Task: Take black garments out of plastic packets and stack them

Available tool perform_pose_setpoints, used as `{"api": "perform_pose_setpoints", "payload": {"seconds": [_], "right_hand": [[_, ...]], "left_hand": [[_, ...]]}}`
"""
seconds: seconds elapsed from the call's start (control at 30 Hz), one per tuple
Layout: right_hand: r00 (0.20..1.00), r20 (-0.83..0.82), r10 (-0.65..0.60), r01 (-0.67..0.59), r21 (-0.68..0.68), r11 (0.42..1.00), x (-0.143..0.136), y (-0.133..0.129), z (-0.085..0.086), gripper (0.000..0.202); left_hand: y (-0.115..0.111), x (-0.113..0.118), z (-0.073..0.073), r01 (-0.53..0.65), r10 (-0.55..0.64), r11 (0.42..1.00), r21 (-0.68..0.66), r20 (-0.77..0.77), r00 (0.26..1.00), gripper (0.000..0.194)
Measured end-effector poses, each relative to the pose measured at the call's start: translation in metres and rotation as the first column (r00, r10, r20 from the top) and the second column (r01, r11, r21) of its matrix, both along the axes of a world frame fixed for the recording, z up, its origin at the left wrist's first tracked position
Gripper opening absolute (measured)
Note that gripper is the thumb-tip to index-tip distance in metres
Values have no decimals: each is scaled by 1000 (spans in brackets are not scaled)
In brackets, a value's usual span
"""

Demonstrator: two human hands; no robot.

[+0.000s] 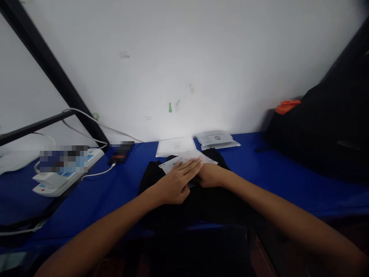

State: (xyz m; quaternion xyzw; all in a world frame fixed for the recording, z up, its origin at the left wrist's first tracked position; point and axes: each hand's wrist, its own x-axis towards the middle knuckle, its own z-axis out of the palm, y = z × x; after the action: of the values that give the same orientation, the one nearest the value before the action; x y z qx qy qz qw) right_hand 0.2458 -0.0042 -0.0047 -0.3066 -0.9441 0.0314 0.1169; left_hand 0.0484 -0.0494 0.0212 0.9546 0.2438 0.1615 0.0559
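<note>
A pale translucent plastic pouch [167,166] with small dark print lies on a bunched black cloth or bag [213,206]. My left hand [177,182] rests flat across the pouch, its fingers stretched out toward the right. Close against it, my right hand [210,175] is curled at the pouch's right side. Its fingertips are hidden by the left hand and the pouch, so what they grip does not show. Behind, near the wall, are a flat white packet [175,146] and a second frosted pouch [217,139] with a round dark mark.
A white power strip [93,156] lies at left, partly blurred out. Beside it a dark phone-like device [122,152] is joined to a white cable [96,176]. A large black bag [325,138] with an orange item [287,106] stands right on the blue tabletop [248,154].
</note>
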Motion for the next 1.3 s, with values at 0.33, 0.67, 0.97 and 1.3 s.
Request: {"api": "perform_pose_setpoints", "payload": {"seconds": [0.33,0.67,0.97,1.3], "right_hand": [[998,-56,22,-28,-115,993,4,-3,6,45],[983,-180,49,-22,147,989,12,3,6,34],[863,-433,259,5,521,853,9,-15,18,35],[880,-310,360,-124,581,804,-6,-17,15,12]], "left_hand": [[13,-22,2,25,-25,1000,12,8,1000,85],[17,-36,11,7,-10,1000,23,99,995,58],[16,-31,3,-145,18,944,296,391,920,11],[9,-21,-1,-114,-49,926,361,412,910,10]]}}
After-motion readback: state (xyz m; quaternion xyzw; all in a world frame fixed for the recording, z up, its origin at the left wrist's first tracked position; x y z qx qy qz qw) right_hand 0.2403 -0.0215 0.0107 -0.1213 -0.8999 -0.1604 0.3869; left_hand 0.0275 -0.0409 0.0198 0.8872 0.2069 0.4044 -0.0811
